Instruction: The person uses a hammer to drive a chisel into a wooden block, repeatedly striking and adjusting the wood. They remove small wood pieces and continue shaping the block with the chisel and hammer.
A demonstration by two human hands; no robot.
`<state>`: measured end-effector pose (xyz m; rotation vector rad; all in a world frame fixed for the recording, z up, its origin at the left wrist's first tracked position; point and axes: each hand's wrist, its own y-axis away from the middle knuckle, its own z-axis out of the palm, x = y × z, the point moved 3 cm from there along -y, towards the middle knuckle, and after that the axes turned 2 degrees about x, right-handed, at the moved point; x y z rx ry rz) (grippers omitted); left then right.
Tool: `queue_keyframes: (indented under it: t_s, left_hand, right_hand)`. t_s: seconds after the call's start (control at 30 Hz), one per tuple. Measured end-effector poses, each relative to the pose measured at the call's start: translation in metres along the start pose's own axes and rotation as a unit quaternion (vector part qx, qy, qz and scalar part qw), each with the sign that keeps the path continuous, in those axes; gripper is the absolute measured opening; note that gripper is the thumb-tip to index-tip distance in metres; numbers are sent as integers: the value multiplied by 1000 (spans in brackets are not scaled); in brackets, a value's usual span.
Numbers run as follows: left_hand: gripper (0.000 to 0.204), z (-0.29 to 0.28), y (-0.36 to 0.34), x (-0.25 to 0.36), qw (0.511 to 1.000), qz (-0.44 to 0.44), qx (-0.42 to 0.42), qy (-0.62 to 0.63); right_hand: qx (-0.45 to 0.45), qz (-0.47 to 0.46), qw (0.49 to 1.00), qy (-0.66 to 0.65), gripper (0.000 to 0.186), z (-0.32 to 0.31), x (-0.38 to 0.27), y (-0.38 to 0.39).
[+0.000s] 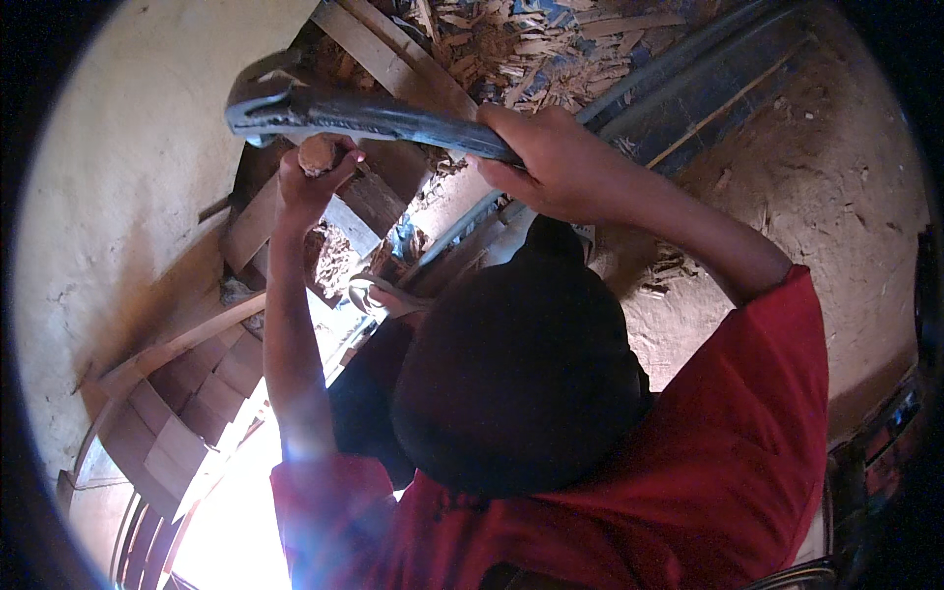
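Observation:
My right hand (546, 157) is closed round the dark handle of a hammer (374, 116). The heavy black hammer head lies to the left, close above my left hand (307, 187). In that left hand's closed fingers is a round wooden tool handle (317, 154), seen end-on; its lower part is hidden. Below and right of this hand lies a dark brown block of wood (374, 202). A black rounded shape (521, 364), apparently headwear, covers much of the lower middle, in front of my red shirt (678, 442).
Wood chips (531, 59) are strewn at the top. Long boards (383, 54) lean at the upper left, beside a plastered wall (118, 177). A dark metal rail (649, 88) runs diagonally towards my foot (393, 300). Stacked wood pieces (187, 423) stand at the lower left near bright light.

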<state>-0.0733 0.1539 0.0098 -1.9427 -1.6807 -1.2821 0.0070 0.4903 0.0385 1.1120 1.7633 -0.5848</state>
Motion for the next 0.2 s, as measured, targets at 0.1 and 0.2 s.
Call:
queue_keyframes:
  t_s: [0.1,0.2]
  left_hand:
    - [19,5,-4,-18,997,34,53,42]
    - [52,1,-16,-54,999,-38,-29,-18]
  right_hand:
    - [-52,46,997,29,28,-4,-2,-3]
    - [-54,55,997,25,28,-14,-3,-11]
